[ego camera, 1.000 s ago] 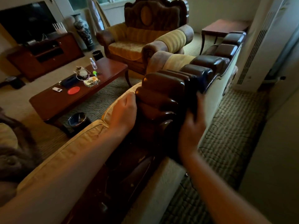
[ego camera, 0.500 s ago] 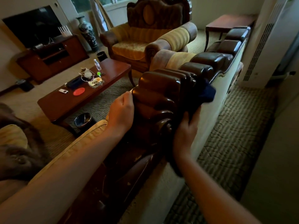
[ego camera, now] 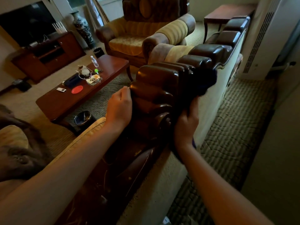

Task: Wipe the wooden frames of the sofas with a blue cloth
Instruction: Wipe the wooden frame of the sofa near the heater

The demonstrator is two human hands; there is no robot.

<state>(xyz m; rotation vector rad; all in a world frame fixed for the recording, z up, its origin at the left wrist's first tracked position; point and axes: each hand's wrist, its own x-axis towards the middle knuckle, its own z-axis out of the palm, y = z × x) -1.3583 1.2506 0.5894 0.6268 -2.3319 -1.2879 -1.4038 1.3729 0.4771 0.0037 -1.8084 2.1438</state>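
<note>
Dark glossy carved wood of the sofa's back frame (ego camera: 155, 88) gets braced by the left hand (ego camera: 119, 109), fingers curled against its near side, so the right hand (ego camera: 186, 122) can press its grasped blue cloth (ego camera: 203, 81) along the right face.

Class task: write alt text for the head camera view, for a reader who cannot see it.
A person's right hand presses a blue cloth against a sofa's carved wooden frame, while the left hand steadies the frame's other side. Beyond stand a cluttered coffee table and an armchair.
</note>
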